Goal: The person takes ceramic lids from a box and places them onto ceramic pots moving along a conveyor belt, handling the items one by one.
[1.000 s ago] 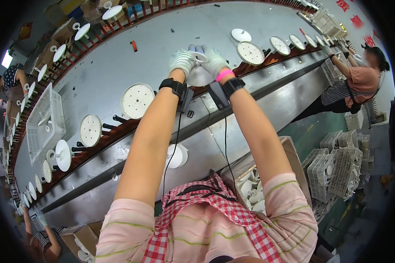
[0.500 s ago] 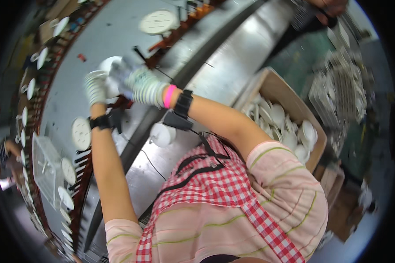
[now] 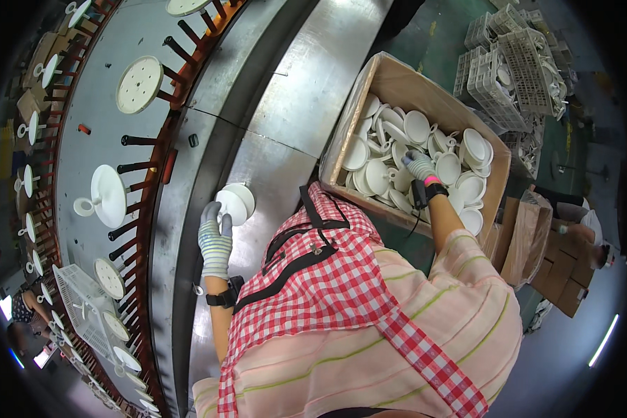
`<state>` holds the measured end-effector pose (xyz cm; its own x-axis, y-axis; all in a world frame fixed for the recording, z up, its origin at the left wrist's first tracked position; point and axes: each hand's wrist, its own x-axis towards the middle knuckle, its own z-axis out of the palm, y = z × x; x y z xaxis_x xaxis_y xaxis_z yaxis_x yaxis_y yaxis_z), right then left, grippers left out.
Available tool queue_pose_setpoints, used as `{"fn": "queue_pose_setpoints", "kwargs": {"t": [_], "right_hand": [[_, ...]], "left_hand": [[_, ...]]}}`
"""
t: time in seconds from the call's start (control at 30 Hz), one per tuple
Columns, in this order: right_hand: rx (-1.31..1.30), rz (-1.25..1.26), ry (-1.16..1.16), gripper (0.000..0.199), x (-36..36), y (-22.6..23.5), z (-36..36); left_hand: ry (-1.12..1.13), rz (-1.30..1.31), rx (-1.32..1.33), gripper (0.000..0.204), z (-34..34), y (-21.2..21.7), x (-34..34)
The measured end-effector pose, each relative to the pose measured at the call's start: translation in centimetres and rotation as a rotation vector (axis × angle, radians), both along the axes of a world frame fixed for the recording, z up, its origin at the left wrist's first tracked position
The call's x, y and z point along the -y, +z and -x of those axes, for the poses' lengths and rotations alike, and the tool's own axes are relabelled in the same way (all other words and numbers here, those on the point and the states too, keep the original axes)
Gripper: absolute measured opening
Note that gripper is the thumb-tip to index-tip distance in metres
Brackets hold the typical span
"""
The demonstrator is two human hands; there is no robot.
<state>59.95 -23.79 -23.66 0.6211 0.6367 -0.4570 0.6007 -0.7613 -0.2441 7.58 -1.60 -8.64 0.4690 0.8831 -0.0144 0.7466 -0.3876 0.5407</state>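
The rectangular cardboard box (image 3: 442,97) is brown; inside it, the round plastic discs (image 3: 377,177) are white and the right knitted glove (image 3: 420,166) has white-green stripes. Beside the box, the cloth apron (image 3: 331,296) is red-white checked.

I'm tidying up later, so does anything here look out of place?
Possibly two strays: a small red piece on the grey tabletop and a small black piece on the metal ledge lie loose, apart from the racked white discs.

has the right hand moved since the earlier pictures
Yes, rightward: the right hand moved from above the grey table into the cardboard box.
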Motion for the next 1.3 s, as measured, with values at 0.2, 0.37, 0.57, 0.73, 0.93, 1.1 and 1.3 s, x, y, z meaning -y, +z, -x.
{"fn": "queue_pose_setpoints", "kwargs": {"t": [0.2,0.37,0.57,0.73,0.93,1.1,1.3], "right_hand": [[-0.112,0.237,0.159,0.052,2.3,-4.9,3.7],[-0.391,0.105,-0.099,0.031,-2.3,4.4,2.5],[0.097,-0.675,0.219,0.024,-15.6,21.6,2.6],[0.204,-0.799,0.435,0.024,-28.3,29.9,4.4],[0.16,-1.164,0.435,0.029,-42.6,32.8,10.9],[0.168,-1.156,0.409,0.029,-49.6,28.5,13.7],[0.204,-1.109,0.629,0.027,-48.1,27.5,17.4]], "left_hand": [[0.002,0.165,-0.019,0.026,-0.3,0.8,-0.4],[0.107,0.248,-0.089,0.024,1.7,1.4,1.2],[0.117,0.197,-0.102,0.024,2.1,0.3,2.7],[0.131,0.239,-0.068,0.026,0.8,1.1,2.8],[0.2,0.207,-0.007,0.026,1.9,-0.2,4.2],[0.147,0.234,0.017,0.029,1.4,0.6,2.9],[-0.122,0.132,0.281,0.027,-2.5,7.0,-2.8]]}}
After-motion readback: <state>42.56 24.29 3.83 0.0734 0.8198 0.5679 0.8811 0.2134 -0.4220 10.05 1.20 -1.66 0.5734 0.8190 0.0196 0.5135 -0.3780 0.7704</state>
